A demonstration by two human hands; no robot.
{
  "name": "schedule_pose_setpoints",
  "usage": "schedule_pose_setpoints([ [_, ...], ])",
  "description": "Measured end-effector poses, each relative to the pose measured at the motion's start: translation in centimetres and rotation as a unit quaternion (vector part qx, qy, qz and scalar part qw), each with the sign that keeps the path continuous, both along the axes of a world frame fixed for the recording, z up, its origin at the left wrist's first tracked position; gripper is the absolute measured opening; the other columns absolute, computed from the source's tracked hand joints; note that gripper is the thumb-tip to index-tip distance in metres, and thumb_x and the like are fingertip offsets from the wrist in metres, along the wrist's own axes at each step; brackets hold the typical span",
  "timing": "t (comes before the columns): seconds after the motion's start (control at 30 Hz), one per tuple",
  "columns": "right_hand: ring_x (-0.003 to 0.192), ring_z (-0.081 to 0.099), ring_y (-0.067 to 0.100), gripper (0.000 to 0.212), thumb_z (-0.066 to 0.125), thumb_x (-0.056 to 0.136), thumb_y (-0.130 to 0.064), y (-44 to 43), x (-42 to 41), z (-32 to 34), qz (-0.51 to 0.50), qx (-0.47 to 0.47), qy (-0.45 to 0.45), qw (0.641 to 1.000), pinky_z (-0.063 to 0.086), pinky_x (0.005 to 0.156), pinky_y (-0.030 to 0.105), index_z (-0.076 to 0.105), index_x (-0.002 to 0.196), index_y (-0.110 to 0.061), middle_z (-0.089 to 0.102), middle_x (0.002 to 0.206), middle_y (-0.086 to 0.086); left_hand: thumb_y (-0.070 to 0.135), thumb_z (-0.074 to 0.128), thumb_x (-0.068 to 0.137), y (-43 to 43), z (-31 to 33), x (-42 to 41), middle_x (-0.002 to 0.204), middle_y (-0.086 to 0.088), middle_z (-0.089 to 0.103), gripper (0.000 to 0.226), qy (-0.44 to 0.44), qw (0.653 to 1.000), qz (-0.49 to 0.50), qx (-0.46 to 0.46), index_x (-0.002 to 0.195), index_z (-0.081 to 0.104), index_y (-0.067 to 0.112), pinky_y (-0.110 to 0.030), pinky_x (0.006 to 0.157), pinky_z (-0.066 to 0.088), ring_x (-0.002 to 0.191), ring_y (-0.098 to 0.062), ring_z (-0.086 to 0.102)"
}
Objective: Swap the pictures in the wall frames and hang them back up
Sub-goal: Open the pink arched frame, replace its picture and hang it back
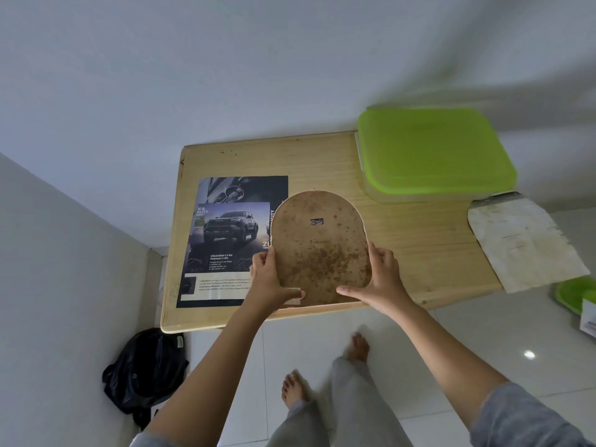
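Gripped at both edges over the near side of the wooden table (419,253): an arched frame (319,243), stained brown backing up, left hand (269,279) curled round its left edge, right hand (377,279) clasping the right edge with thumb stretched across the bottom. Flat beside it on the left, partly tucked under: car pictures (230,240). Farther back right, a lidded box under a green lid (432,150), contents hidden.

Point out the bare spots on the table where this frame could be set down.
The table is bare between the frame and the worn paper, below the green-lidded box. A bare strip runs behind the car brochure. The left side is crowded: brochure and frame overlap, both hands gripping.
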State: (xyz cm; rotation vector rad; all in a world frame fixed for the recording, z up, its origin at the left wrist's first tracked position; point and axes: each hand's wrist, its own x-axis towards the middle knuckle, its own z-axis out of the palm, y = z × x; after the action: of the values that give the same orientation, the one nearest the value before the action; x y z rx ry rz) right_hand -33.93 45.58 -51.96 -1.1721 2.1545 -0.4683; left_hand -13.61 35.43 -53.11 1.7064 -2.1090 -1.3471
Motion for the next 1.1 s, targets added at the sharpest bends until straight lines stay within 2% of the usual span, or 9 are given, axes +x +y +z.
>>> schedule_pose_setpoints([
  [0.2,0.139,0.015,0.02,0.084,0.055,0.087,-0.046,-3.0,-0.4,1.0,0.057,-0.085,0.067,0.992,0.023,0.11,0.03,0.009,0.148,-0.011,0.018,0.15,0.008,0.04,0.056,0.089,-1.6,0.9,-1.8,0.146,-0.003,0.021,0.068,-0.021,0.99,0.02,-0.136,0.144,0.023,0.018,-0.043,0.109,0.03,0.136,-0.022,0.017],
  [0.33,0.145,-0.004,0.018,0.069,0.035,0.098,-0.038,-6.5,0.3,0.5,0.15,-0.069,0.098,0.982,0.003,0.117,0.029,-0.001,0.148,-0.008,-0.003,0.158,0.007,0.042,0.023,0.099,-3.7,0.3,-3.6,0.158,-0.002,0.002,0.06,-0.086,0.969,-0.087,-0.215,0.149,0.006,0.014,-0.031,0.115,-0.001,0.145,-0.014,-0.008],
  [0.4,0.144,-0.008,0.019,0.067,0.023,0.097,-0.043,-7.6,0.5,-0.4,0.17,-0.049,0.117,0.977,0.003,0.119,0.035,0.001,0.147,-0.005,-0.005,0.157,0.01,0.048,0.008,0.094,-4.8,-0.5,-4.1,0.157,-0.001,-0.008,0.064,-0.11,0.955,-0.144,-0.236,0.148,-0.003,0.016,-0.027,0.114,-0.01,0.14,-0.01,-0.018],
  [0.5,0.143,0.013,0.027,0.072,0.01,0.094,-0.049,-8.5,0.4,-2.1,0.162,-0.034,0.16,0.973,0.008,0.117,0.037,0.024,0.143,0.001,0.018,0.153,0.018,0.056,-0.002,0.088,-5.7,-2.0,-4.4,0.153,0.0,-0.017,0.069,-0.149,0.941,-0.183,-0.244,0.145,-0.01,0.018,-0.028,0.116,-0.012,0.14,-0.011,-0.023],
  [0.57,0.14,0.023,0.028,0.07,0.005,0.097,-0.047,-8.5,0.5,-2.6,0.155,-0.025,0.178,0.971,0.01,0.113,0.036,0.031,0.14,0.001,0.027,0.15,0.018,0.054,-0.001,0.092,-5.6,-2.8,-4.3,0.156,-0.002,-0.01,0.067,-0.156,0.934,-0.178,-0.267,0.147,-0.003,0.017,-0.027,0.116,-0.012,0.142,-0.013,-0.019],
  [0.73,0.141,0.019,0.024,0.067,0.005,0.097,-0.045,-8.5,0.8,-3.5,0.14,-0.025,0.197,0.97,0.019,0.109,0.039,0.029,0.141,-0.001,0.024,0.152,0.016,0.044,0.016,0.097,-5.4,-3.4,-4.5,0.156,-0.008,0.008,0.061,-0.166,0.928,-0.168,-0.289,0.148,0.015,0.01,-0.03,0.117,-0.003,0.144,-0.014,-0.004],
  [0.9,0.141,0.021,0.025,0.068,0.004,0.097,-0.046,-8.5,0.6,-3.5,0.146,-0.013,0.204,0.968,0.019,0.109,0.039,0.03,0.141,-0.001,0.024,0.152,0.016,0.047,0.01,0.097,-5.4,-3.1,-4.6,0.155,-0.01,0.015,0.063,-0.18,0.929,-0.173,-0.271,0.147,0.018,0.01,-0.03,0.116,-0.001,0.144,-0.016,-0.001],
  [1.03,0.141,0.017,0.025,0.064,0.013,0.098,-0.043,-8.1,-0.1,-2.8,0.168,-0.039,0.214,0.962,0.014,0.113,0.035,0.033,0.139,0.002,0.028,0.15,0.018,0.06,-0.007,0.088,-4.7,-2.5,-4.5,0.155,-0.004,-0.008,0.071,-0.166,0.941,-0.13,-0.263,0.147,0.001,0.022,-0.032,0.115,-0.017,0.142,-0.017,-0.02],
  [1.1,0.142,0.014,0.026,0.06,0.025,0.096,-0.037,-7.3,-0.5,-2.3,0.134,-0.059,0.209,0.967,0.012,0.117,0.034,0.027,0.142,0.003,0.022,0.152,0.019,0.065,-0.01,0.083,-3.2,-2.2,-4.2,0.152,0.0,-0.02,0.074,-0.151,0.955,-0.09,-0.238,0.145,-0.006,0.026,-0.033,0.112,-0.016,0.14,-0.018,-0.023],
])
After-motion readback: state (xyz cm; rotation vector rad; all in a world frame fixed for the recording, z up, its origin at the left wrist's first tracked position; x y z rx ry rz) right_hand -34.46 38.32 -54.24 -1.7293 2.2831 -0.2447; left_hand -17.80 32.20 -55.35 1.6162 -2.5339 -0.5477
